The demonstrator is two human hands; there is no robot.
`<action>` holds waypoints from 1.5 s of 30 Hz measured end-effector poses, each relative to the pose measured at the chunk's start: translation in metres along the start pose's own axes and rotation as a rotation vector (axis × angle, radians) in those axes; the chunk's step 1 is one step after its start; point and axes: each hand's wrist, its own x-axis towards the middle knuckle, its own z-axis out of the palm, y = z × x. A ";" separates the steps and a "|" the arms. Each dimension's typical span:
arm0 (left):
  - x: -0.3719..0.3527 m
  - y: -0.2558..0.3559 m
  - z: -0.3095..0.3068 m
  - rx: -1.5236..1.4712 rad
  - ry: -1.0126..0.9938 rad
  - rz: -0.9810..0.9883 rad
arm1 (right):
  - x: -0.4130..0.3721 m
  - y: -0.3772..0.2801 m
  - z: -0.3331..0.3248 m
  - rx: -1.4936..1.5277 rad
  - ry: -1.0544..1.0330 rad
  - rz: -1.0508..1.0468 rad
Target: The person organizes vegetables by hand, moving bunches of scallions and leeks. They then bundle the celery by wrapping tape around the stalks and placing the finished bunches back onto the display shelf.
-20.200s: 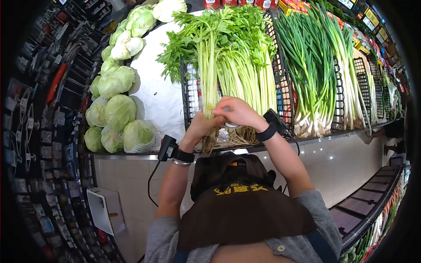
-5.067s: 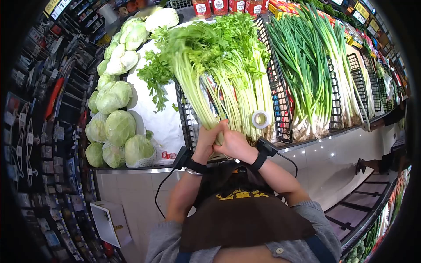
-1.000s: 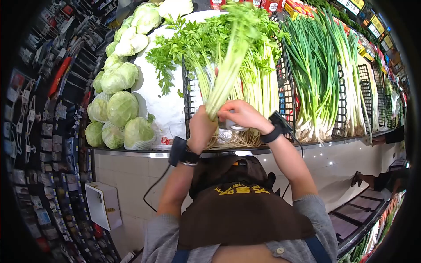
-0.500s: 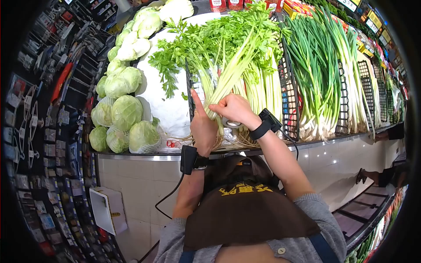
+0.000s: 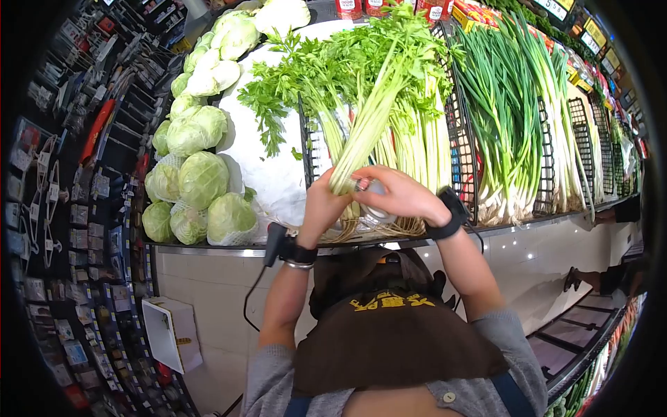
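A bunch of pale-stemmed celery [image 5: 368, 132] slants over the black wire basket, leaves pointing away from me. My left hand [image 5: 325, 207] is wrapped round the lower stems from the left. On the right, my right hand [image 5: 396, 193] is closed on a roll of tape [image 5: 375, 189], held against the lower stems, and its fingertips meet my left hand. More celery [image 5: 424, 146] lies behind and to the right of the bunch. Thin roots [image 5: 403, 226] show below my hands.
Cabbages [image 5: 203, 179] are piled at the left beside a white sheet [image 5: 260, 174]. Green onions [image 5: 501, 125] lie right of a black wire divider [image 5: 461, 149]. A white box [image 5: 187, 333] stands on the floor. Part of a person [image 5: 604, 281] shows at the far right.
My right hand has moved down and right, with its fingers now round the tape. My left hand's raised index finger has folded in beside the stems. The bunch's lower end has shifted slightly.
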 end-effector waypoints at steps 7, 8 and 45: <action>-0.003 0.048 -0.027 -0.981 -0.453 -0.536 | -0.013 0.045 0.014 0.732 -0.036 0.256; -0.007 0.048 -0.023 -1.177 -0.554 -0.545 | -0.008 0.052 0.025 0.730 -0.037 0.255; -0.068 0.049 -0.005 -1.006 -0.780 -0.533 | -0.024 0.109 0.039 0.907 -0.408 0.184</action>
